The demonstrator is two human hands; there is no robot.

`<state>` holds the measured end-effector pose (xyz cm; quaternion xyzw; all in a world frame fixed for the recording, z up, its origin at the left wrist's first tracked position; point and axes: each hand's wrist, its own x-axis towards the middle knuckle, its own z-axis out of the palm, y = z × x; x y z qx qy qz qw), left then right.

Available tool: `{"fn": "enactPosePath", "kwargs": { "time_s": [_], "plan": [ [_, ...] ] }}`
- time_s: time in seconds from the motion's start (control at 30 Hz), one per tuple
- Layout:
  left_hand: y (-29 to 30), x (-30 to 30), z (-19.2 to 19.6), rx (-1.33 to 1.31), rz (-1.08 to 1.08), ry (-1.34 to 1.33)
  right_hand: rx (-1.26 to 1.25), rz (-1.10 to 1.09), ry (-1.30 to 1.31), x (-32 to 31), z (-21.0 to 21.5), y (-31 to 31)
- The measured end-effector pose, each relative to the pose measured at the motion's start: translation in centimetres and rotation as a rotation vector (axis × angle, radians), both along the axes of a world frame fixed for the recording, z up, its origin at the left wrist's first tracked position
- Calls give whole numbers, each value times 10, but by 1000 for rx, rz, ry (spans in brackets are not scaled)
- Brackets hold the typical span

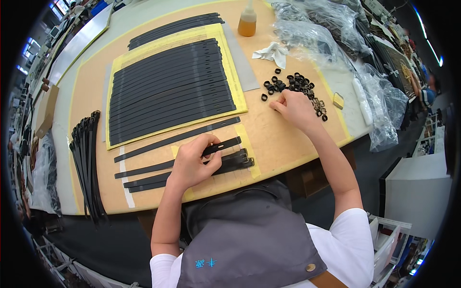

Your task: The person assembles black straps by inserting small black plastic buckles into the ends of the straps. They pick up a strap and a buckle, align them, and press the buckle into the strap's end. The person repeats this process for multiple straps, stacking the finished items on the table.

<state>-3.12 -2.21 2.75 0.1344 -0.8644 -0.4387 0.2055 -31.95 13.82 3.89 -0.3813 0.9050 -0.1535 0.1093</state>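
My left hand [189, 163] pinches a black belt strap [229, 143] close to its slotted end, just above the table. Right below that hand lie black belts with buckles [240, 161] at their right ends. Another loose strap [175, 139] rests beyond it, parallel to the held one. My right hand [294, 109] is at the near edge of a pile of small black belt loops [300, 82]. Its thumb and forefinger are pressed together, and whatever may be between them is too small to make out. Small metal buckles [318, 106] lie beside this hand.
A yellow-edged board [235, 91] carries a row of black straps [168, 89]. Finished-looking belts [87, 149] hang over the table's left front edge. Farther back stand a bottle of amber liquid [247, 23], a white cloth [273, 54] and clear plastic wrapping [312, 36].
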Motion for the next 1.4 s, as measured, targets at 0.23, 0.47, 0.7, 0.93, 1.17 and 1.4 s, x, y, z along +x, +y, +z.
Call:
{"fn": "enactPosePath", "kwargs": {
  "time_s": [0.23, 0.47, 0.7, 0.93, 1.17, 1.4],
  "plan": [
    [-1, 1, -2, 19, 8, 44, -102, 234, -129, 12, -15, -1],
    [-2, 3, -4, 20, -1, 19, -127, 197, -227, 30, 10, 20],
    [-3, 4, -3, 22, 8, -13, -5, 142, -382, 16, 9, 20],
    [-2, 2, -2, 23, -7, 26, -11, 221, -313, 20, 12, 17],
    [-2, 4, -2, 27, -14, 37, 37, 218, -320, 24, 5, 19],
    [-1, 5, 3, 77, -16, 7, 60, 331, -416, 39, 22, 24]
  ]
}}
